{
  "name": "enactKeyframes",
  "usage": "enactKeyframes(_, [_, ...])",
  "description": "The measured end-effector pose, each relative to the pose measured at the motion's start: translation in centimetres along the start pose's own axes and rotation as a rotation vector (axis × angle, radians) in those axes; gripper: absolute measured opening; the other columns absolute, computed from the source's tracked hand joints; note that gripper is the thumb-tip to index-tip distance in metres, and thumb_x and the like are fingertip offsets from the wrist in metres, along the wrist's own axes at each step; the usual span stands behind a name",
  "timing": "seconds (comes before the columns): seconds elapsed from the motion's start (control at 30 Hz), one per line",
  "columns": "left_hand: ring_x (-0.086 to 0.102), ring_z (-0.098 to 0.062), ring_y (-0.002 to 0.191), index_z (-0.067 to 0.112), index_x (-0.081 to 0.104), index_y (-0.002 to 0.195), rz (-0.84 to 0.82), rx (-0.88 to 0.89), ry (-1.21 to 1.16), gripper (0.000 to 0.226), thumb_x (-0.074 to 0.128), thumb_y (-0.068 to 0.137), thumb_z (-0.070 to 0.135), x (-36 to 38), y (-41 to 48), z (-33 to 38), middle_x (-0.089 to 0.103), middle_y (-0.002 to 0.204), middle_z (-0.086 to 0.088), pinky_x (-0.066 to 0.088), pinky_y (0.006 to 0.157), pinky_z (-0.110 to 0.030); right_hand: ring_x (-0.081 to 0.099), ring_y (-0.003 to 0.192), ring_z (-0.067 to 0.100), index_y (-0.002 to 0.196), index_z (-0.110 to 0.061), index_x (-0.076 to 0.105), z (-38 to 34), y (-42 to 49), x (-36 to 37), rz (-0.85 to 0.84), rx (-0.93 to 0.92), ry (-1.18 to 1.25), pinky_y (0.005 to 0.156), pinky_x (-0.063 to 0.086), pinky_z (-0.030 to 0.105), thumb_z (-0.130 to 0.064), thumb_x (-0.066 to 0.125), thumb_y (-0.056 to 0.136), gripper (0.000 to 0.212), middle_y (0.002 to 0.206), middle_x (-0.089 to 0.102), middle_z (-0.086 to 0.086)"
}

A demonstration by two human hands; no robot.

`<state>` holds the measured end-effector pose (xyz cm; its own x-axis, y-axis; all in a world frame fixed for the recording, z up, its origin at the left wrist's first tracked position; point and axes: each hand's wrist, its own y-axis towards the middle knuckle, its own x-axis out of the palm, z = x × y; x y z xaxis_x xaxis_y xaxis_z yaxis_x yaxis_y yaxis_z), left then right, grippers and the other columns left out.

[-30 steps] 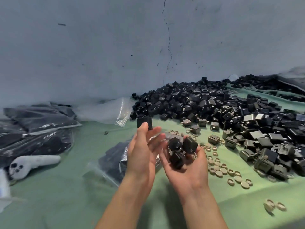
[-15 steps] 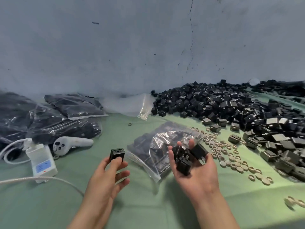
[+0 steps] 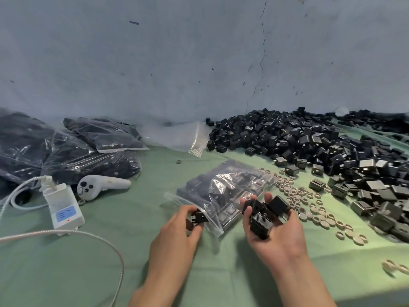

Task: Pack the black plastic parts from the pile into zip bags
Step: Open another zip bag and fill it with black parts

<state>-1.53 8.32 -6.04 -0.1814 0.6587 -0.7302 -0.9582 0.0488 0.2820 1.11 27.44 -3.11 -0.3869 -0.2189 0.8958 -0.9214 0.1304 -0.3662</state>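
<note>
A big pile of black plastic parts (image 3: 314, 145) covers the right side of the green table. A clear zip bag (image 3: 223, 193), partly filled with black parts, lies in the middle. My left hand (image 3: 177, 235) pinches one black part (image 3: 199, 218) right at the bag's near open edge. To its right, my right hand (image 3: 274, 231) is palm up and cups several black parts (image 3: 263, 213) in its curled fingers, beside the bag.
Filled bags of black parts (image 3: 73, 151) lie stacked at the left. Near them are a white controller (image 3: 99, 187), a white power adapter (image 3: 63, 204) and its braided cable (image 3: 66, 234). Small beige rings (image 3: 309, 204) are scattered right of the bag. An empty clear bag (image 3: 177, 136) lies by the wall.
My left hand carried its single black part from the left across to the mouth of the zip bag. My right hand kept its handful and stayed beside the bag.
</note>
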Motion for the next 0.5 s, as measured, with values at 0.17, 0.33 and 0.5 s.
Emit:
enactKeyframes(0.17, [0.060, -0.016, 0.104, 0.040, 0.047, 0.123, 0.106, -0.009, 0.031, 0.035, 0.060, 0.092, 0.029, 1.2, 0.2, 0.3, 0.060, 0.119, 0.018, 0.044, 0.072, -0.032, 0.069, 0.092, 0.036, 0.085, -0.018, 0.072, 0.0, -0.1, -0.1, 0.007, -0.011, 0.002, 0.058, 0.061, 0.034, -0.035, 0.045, 0.096, 0.034, 0.103, 0.069, 0.018])
enactKeyframes(0.33, [0.061, -0.007, 0.087, 0.039, 0.052, 0.122, 0.011, 0.067, -0.192, 0.032, 0.056, 0.092, 0.026, 2.3, -0.1, 0.6, 0.058, 0.115, 0.021, 0.050, 0.079, -0.033, 0.070, 0.086, 0.035, 0.083, -0.019, 0.071, 0.0, -0.3, 0.0, 0.000, -0.019, 0.013, 0.057, 0.060, 0.033, -0.035, 0.045, 0.096, 0.034, 0.098, 0.069, 0.016])
enactKeyframes(0.5, [0.058, 0.004, 0.087, 0.038, 0.060, 0.110, -0.046, -0.095, -0.490, 0.018, 0.062, 0.092, 0.041, 2.2, 0.5, 0.5, 0.053, 0.112, 0.019, 0.047, 0.083, -0.024, 0.070, 0.087, 0.036, 0.088, -0.019, 0.071, 0.3, -0.4, 0.0, 0.005, -0.021, 0.019, 0.058, 0.060, 0.033, -0.033, 0.046, 0.095, 0.029, 0.101, 0.069, 0.018])
